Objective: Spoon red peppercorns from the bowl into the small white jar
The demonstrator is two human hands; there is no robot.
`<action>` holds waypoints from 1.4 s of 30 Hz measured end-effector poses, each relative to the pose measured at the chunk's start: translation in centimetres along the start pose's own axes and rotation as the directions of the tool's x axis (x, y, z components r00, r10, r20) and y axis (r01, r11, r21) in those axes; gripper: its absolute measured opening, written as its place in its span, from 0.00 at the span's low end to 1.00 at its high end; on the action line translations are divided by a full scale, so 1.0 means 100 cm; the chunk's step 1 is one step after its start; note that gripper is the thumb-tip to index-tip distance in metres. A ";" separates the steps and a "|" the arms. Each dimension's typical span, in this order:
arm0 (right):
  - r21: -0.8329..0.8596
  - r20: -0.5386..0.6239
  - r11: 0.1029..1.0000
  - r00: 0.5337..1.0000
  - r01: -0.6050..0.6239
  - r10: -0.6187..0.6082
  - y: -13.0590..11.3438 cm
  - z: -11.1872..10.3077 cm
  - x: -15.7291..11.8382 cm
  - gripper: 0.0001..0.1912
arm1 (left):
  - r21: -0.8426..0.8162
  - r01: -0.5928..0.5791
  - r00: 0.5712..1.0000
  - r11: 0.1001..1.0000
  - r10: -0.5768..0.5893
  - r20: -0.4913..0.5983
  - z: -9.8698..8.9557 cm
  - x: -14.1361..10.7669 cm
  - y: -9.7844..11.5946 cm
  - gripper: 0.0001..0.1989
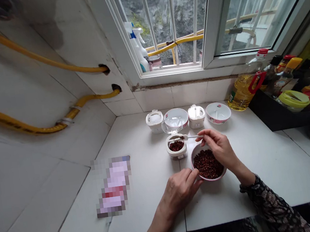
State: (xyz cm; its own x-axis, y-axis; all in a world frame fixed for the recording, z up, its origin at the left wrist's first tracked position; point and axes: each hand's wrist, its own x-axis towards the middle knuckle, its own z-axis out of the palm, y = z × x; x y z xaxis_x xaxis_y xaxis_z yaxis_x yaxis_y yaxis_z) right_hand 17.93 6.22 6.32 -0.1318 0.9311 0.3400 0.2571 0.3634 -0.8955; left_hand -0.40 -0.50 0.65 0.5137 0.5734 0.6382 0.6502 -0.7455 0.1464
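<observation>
My left hand (178,189) grips the near left rim of a white bowl (214,179) full of dark red Sichuan peppercorns (208,164). Between the fingertips of my right hand (218,146) is the handle of a small white spoon (192,137). The spoon's head reaches left over the mouth of a white seasoning jar (178,156), with a few dark bits on it. Similar peppercorns partly fill that jar, and its clear lid (171,126) stands tipped back. My right hand covers part of the bowl's right side.
Behind stand a lidded jar with white contents (155,125), a white bowl (176,116), another lidded jar (196,116) and a flowered bowl (218,113). An oil bottle (240,91) and a black condiment rack (268,112) are right. A blurred-out flat object (114,188) with a cable lies left.
</observation>
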 end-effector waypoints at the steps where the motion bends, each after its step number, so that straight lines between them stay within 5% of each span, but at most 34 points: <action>1: -0.078 0.014 0.993 0.996 0.085 -0.085 -0.001 0.004 -0.001 0.10 | 0.003 0.000 1.000 1.000 0.000 -0.002 0.000 0.001 0.000 0.11; 4: -0.293 0.152 0.877 0.924 0.382 -0.352 -0.003 0.010 -0.002 0.13 | 0.008 -0.003 1.000 1.000 0.003 -0.011 -0.001 0.001 0.001 0.12; 7: -0.350 0.206 0.789 0.863 0.505 -0.461 -0.005 0.006 -0.003 0.15 | 0.005 -0.002 1.000 1.000 0.002 -0.018 0.000 0.001 0.001 0.12; 12: -0.353 0.052 0.858 0.923 0.374 -0.381 -0.006 -0.019 -0.004 0.11 | 0.000 0.001 1.000 1.000 -0.001 -0.003 -0.001 0.001 0.001 0.12; 21: -0.432 0.302 0.850 0.936 0.302 -0.180 0.014 -0.017 -0.009 0.12 | 0.001 0.006 1.000 1.000 -0.006 0.011 -0.004 0.001 0.001 0.11; 28: -0.257 0.175 0.966 0.984 0.018 0.028 0.007 -0.023 -0.007 0.11 | -0.001 -0.002 1.000 1.000 0.002 0.016 -0.003 0.001 0.000 0.12; 42: 0.042 0.100 0.954 0.951 -0.297 0.292 0.012 -0.024 -0.004 0.09 | -0.007 0.002 1.000 1.000 -0.002 0.007 -0.001 -0.001 0.000 0.10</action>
State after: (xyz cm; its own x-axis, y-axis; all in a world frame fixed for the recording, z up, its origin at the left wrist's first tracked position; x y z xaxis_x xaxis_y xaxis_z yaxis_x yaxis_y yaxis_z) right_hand 20.60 6.32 5.81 -0.1464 0.9887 0.0332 0.2444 0.0687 -0.9672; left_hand -0.48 -0.55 0.67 0.5162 0.5775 0.6325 0.6475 -0.7465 0.1532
